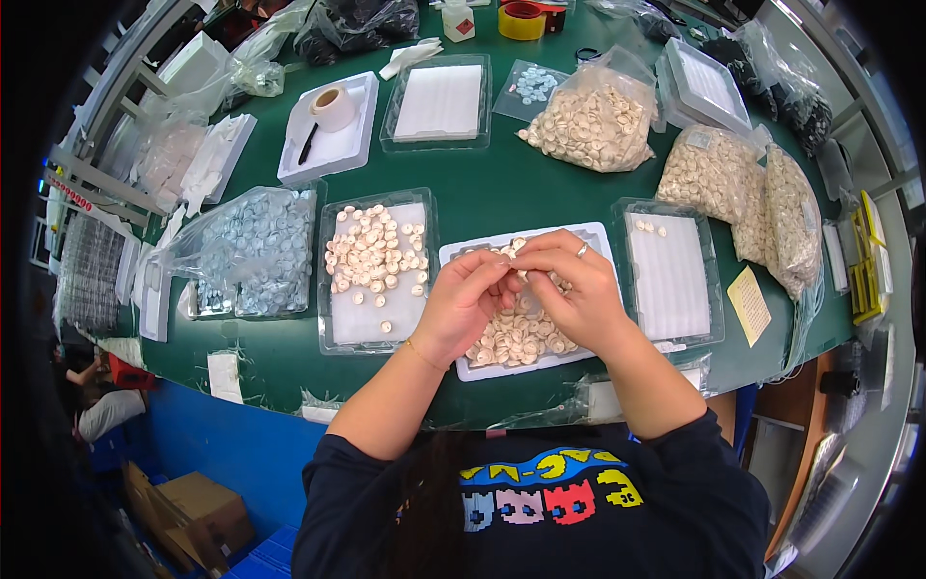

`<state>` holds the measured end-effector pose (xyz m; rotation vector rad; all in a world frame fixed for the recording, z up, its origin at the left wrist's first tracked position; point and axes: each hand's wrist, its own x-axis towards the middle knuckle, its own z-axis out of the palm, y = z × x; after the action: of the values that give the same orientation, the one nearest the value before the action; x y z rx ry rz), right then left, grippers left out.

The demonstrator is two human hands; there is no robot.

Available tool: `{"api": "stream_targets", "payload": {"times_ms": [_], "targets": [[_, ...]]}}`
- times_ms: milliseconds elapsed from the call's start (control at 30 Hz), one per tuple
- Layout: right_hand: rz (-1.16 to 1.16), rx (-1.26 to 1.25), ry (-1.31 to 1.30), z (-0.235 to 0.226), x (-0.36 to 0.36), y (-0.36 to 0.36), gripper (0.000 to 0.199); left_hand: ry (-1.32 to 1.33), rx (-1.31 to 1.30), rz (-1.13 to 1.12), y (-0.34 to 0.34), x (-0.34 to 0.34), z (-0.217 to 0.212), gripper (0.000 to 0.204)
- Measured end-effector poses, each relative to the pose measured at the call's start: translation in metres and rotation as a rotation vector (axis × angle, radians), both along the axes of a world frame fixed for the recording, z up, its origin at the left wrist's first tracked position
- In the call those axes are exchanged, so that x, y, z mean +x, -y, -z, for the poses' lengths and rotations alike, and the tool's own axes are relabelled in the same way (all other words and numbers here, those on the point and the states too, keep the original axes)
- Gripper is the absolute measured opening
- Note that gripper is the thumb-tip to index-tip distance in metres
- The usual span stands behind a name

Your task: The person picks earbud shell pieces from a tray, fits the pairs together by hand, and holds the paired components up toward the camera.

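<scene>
Cream rings [521, 338] fill the tray [463, 259] under my hands. My left hand [465, 301] and right hand [576, 289] pinch one ring together; I judge a light, even grip best.

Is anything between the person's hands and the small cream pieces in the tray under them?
Nothing visible. The left hand and right hand meet directly over the white tray, pinching one of the cream pieces between fingertips; the pile lies open right beneath them.
</scene>
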<state>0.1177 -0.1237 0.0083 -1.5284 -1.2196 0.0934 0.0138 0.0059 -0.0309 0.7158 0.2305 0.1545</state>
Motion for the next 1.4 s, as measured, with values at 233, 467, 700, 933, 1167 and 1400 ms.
{"api": "stream_targets", "payload": {"times_ms": [233, 467, 700, 933, 1167, 1400], "targets": [[0.005, -0.009, -0.065, 0.0, 0.003, 0.003, 0.022, 0.007, 0.066, -0.044, 0.001, 0.001, -0.006, 0.006], [-0.052, 0.024, -0.502, 0.006, 0.001, 0.001, 0.02, 0.055, 0.064, -0.046, 0.001, -0.003, -0.01, 0.019], [-0.12, 0.094, -0.549, 0.01, 0.006, 0.003, 0.017, 0.02, -0.034, 0.05, -0.002, -0.004, -0.015, 0.023], [0.005, 0.115, -0.202, 0.017, 0.0, -0.001, 0.019, -0.111, -0.293, 0.216, 0.005, -0.001, -0.001, 0.022], [0.032, 0.086, -0.126, 0.012, 0.0, 0.0, 0.017, -0.113, -0.226, 0.226, 0.003, -0.002, -0.009, 0.022], [0.022, 0.015, 0.142, 0.008, 0.005, -0.006, 0.02, -0.212, -0.333, 0.115, 0.001, 0.001, -0.013, 0.03]]}}
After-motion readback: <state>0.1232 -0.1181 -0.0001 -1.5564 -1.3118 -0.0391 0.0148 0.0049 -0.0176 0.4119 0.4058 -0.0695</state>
